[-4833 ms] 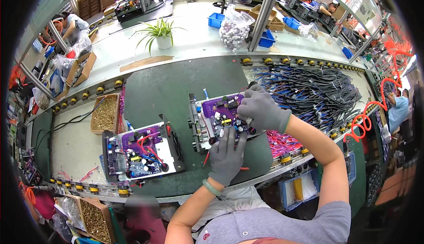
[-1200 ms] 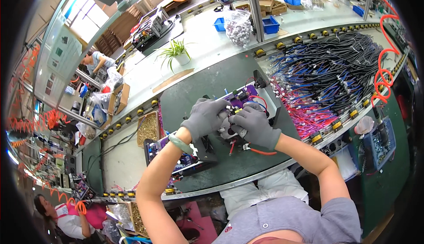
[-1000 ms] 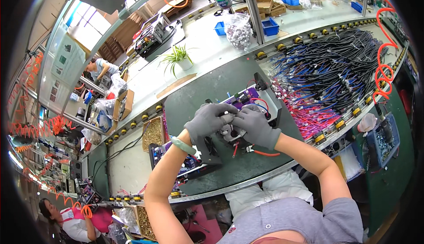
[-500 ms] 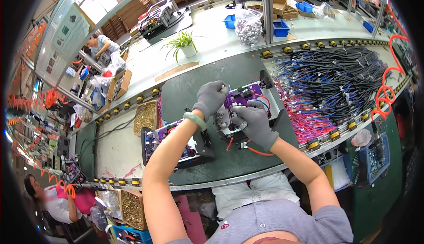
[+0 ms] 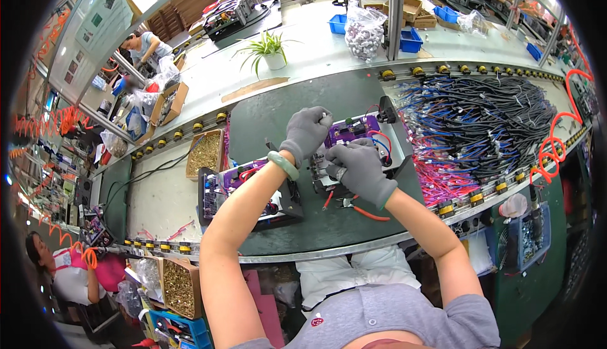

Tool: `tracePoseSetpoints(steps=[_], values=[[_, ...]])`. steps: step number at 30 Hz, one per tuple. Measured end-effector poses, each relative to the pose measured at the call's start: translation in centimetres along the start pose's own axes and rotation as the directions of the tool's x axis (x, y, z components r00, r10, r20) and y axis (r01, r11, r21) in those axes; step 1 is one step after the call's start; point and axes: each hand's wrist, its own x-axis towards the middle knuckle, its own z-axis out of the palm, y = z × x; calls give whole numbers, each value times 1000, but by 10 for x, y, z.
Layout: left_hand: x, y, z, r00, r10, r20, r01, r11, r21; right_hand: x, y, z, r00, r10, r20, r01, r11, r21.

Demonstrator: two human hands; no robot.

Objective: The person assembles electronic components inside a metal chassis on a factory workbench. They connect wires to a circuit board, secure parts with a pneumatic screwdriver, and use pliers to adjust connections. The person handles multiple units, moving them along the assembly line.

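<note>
Both gloved hands work on the purple circuit board: left hand pinches a small part (unidentifiable), right hand fingers curl closed against the board's near edge.

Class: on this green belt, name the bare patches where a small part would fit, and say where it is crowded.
Bare belt lies beyond the left hand, toward the potted plant. Another strip runs near the belt's front edge, below the red-handled pliers. Crowded: the purple board under both hands, the second board beside it, and the wire bundles beyond the right hand.
</note>
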Motion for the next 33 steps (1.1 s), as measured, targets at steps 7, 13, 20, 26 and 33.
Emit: tracePoseSetpoints(steps=[7, 13, 20, 26, 33], values=[[1, -9, 5, 998, 55, -33, -59, 985, -163, -4, -1, -3, 989, -90, 119, 118, 960, -252], [-1, -7, 2, 994, 100, -50, -106, 986, -131, 0, 4, -3, 979, -144, 143, 183, 931, -317], [2, -5, 4, 995, 93, -34, -95, 993, -62, 0, 12, 3, 990, -72, -125, 90, 984, 151], [-1, -6, 2, 995, 97, -32, -100, 991, -88, 5, 13, -6, 975, -119, 189, 115, 993, 31], [-3, -1, 0, 998, 49, -29, -51, 997, -62, 3, 21, -9, 957, -215, 194, 256, 940, -224]])
